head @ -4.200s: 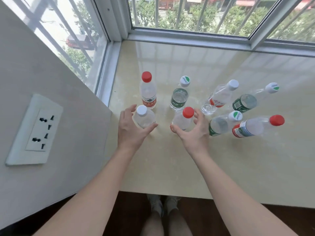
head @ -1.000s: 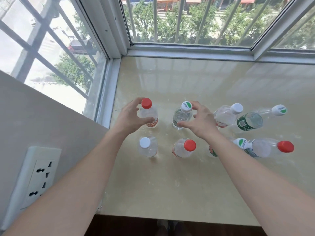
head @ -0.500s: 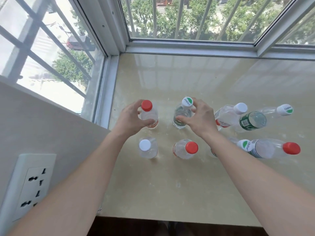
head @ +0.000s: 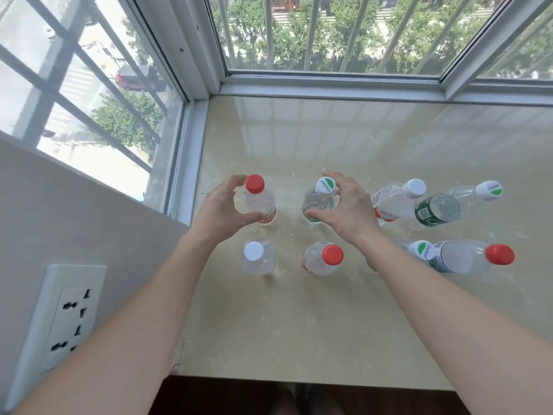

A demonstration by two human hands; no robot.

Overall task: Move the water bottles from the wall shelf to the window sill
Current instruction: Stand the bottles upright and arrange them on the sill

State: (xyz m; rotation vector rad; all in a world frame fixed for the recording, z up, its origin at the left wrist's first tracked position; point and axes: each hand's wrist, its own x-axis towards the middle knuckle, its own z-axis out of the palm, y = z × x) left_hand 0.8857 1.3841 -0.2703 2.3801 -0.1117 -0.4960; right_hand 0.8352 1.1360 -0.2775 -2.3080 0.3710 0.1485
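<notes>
Window sill (head: 344, 319) carries eight water bottles in two rows, all upright, none on any shelf in view. Left hand (head: 221, 211) wrapped around red-cap bottle (head: 257, 202) at 10 o'clock; right hand (head: 347, 211) wrapped around green-cap bottle (head: 321, 199) at 12. Seemingly straightening the far row: keep both bases flat, nudge gently, clear white-cap bottle (head: 257, 259) at 9.

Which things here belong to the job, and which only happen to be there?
Job: eight water bottles standing in two rows; window sill; left hand around a red-capped bottle; right hand around a green-and-white-capped bottle.

Not job: wall socket; window bars.
</notes>
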